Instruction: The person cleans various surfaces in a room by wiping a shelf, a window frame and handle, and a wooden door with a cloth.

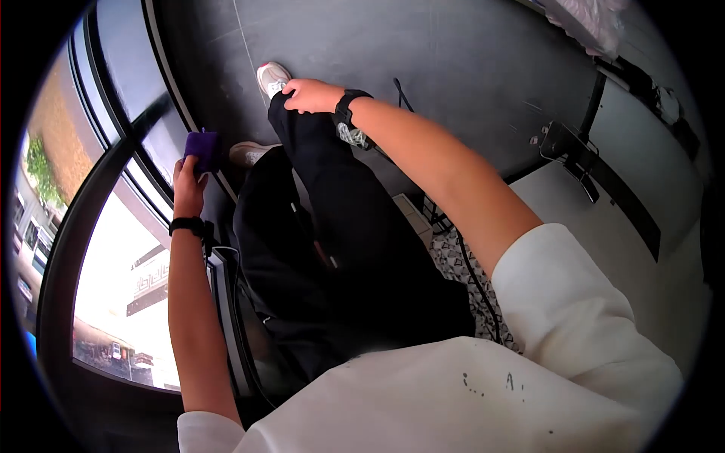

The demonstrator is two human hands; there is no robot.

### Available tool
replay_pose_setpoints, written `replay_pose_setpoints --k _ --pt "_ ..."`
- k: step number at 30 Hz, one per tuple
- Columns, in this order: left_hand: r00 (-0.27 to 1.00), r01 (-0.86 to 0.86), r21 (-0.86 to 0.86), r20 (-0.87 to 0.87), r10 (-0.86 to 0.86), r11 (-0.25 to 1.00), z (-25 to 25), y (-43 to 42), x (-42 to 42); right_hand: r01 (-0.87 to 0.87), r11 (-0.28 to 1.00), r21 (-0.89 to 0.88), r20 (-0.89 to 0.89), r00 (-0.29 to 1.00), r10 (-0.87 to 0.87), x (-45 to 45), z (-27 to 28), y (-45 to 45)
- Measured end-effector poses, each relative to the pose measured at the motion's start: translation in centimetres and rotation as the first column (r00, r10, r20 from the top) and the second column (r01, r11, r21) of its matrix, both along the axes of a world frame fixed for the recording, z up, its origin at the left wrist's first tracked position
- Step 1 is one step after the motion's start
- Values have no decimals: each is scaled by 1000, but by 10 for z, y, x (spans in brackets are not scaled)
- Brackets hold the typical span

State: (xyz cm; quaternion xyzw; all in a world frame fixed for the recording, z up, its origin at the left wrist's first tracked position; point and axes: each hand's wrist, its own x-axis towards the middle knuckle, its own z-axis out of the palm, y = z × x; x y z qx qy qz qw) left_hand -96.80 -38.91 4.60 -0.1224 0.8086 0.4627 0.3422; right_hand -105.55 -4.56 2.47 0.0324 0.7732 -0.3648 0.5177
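My left hand (189, 185) holds a purple cloth (202, 149) at its lower edge, beside the dark frame of the window (113, 264). The cloth looks folded into a small pad. My right hand (313, 96) rests at the lower end of my black trouser leg (332, 166), just by a light shoe (273, 78). Its fingers are bent round the dark fabric. A black band is on each wrist.
Grey floor (340, 38) stretches ahead of my feet. A patterned cloth (472, 291) and a black cable (483, 294) lie right of my legs. Further right stands a black metal bracket (570, 147). A pale plastic bag (593, 23) is at the upper right.
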Motion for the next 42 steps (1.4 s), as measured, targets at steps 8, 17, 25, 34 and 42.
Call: replay_pose_setpoints --k 8,17,25,34,42 --pt "859 -421 434 474 195 797 65 65 -60 531 818 -218 368 822 -435 21 87 -14" --pt "675 -433 150 708 209 889 18 138 -66 860 502 -91 492 477 -728 57 45 -21" --pt "727 -405 264 674 133 875 42 114 -82 563 820 -101 445 763 -469 5 30 1" --pt "756 -546 207 539 371 812 17 58 -66 57 982 -182 366 930 14 -48 0 -71" --pt "732 -608 202 516 444 768 12 25 -23 -119 957 -263 316 927 202 -44 11 -129"
